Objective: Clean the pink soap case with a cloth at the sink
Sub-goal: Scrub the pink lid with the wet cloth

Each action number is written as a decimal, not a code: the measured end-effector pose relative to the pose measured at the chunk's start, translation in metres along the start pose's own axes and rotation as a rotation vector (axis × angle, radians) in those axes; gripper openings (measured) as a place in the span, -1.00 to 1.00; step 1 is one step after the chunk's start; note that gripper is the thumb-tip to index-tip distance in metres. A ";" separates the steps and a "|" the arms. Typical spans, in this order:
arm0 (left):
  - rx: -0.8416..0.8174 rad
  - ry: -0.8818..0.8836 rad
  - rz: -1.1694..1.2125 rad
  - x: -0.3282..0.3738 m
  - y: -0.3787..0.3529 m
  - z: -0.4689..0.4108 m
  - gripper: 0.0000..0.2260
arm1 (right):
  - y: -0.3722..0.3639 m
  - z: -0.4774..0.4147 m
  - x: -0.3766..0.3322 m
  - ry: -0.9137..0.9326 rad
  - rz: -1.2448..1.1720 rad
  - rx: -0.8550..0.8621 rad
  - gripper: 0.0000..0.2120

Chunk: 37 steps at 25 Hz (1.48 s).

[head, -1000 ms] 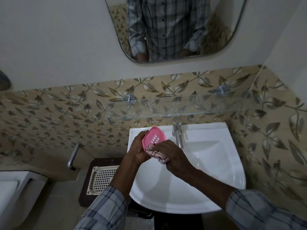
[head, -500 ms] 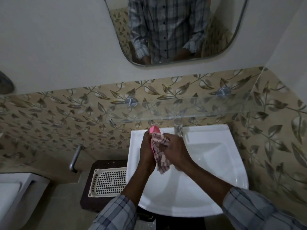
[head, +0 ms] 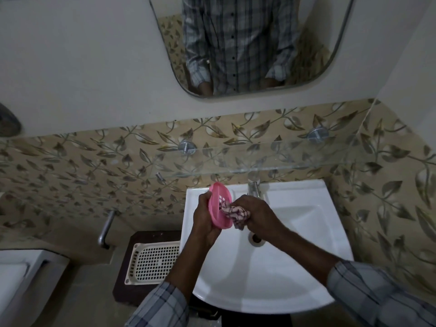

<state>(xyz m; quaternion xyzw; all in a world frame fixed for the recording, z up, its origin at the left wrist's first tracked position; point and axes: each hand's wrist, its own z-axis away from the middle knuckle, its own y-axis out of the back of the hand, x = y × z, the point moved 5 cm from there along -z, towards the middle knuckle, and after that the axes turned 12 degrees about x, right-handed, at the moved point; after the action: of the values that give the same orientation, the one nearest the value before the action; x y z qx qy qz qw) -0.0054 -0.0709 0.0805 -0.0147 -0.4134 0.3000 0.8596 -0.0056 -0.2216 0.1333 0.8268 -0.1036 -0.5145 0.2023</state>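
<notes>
My left hand (head: 204, 217) grips the pink soap case (head: 219, 204) from its left side and holds it tilted on edge above the back left of the white sink (head: 306, 232). The case's inside, with its small drain holes, faces right. My right hand (head: 256, 214) is closed on a checked cloth (head: 236, 213), bunched and pressed against the inside of the case. A corner of the cloth hangs below the case.
A chrome tap (head: 253, 187) stands at the sink's back rim, just behind my right hand. A glass shelf (head: 283, 156) juts out above it. A white perforated tray (head: 153, 263) lies on a dark stand left of the sink. The drain (head: 256, 238) is under my right wrist.
The case has turned so its inside faces right again. The cloth, which was draped over the case's top, is bunched lower against its inside. Both hands have shifted slightly downward.
</notes>
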 end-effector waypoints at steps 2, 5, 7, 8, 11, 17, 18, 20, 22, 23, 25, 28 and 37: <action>0.050 -0.270 -0.116 0.004 0.000 -0.003 -0.57 | -0.018 0.007 -0.002 -0.324 -0.064 0.035 -0.81; -0.010 -0.527 -0.205 0.012 -0.002 0.005 -0.61 | -0.028 0.005 -0.007 -0.621 -0.385 0.185 -0.76; -0.107 -0.578 -0.216 0.018 -0.003 0.010 -0.51 | -0.019 -0.006 -0.005 -0.800 -0.581 0.298 -0.78; -0.134 -0.603 -0.247 0.020 0.000 0.012 -0.44 | -0.013 -0.013 -0.005 -0.831 -0.600 0.315 -0.81; -0.194 -0.698 -0.428 0.015 0.000 0.014 -0.22 | -0.001 -0.027 -0.014 -0.731 -0.394 0.231 -0.65; -0.072 -0.233 -0.098 0.004 0.008 0.003 -0.37 | 0.011 -0.024 -0.020 -0.439 0.041 0.279 -0.63; -0.063 0.007 0.002 -0.001 0.007 0.002 -0.32 | 0.008 -0.020 -0.024 -0.339 0.103 0.265 -0.63; -0.233 0.241 0.112 -0.004 -0.006 0.009 -0.16 | -0.005 -0.008 -0.036 -0.159 0.218 0.239 -0.65; -0.321 0.249 0.173 0.000 -0.015 0.015 -0.19 | -0.014 0.000 -0.043 -0.104 0.251 0.234 -0.65; -0.337 0.242 0.193 0.001 -0.017 0.015 -0.24 | -0.016 0.000 -0.043 -0.125 0.238 0.237 -0.63; -0.377 0.226 0.233 0.003 -0.021 0.018 -0.28 | -0.022 0.000 -0.041 -0.197 0.209 0.239 -0.59; -0.304 0.148 0.250 0.009 -0.020 0.015 -0.32 | -0.032 0.009 -0.043 -0.081 0.191 0.222 -0.67; -0.207 0.083 0.245 0.007 -0.019 0.012 -0.47 | 0.003 -0.001 -0.005 0.168 0.212 0.023 -0.58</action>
<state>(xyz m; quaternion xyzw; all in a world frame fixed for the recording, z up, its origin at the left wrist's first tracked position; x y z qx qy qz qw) -0.0006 -0.0856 0.0984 -0.1660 -0.4015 0.3574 0.8267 -0.0066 -0.2220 0.1396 0.8537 -0.1790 -0.4180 0.2541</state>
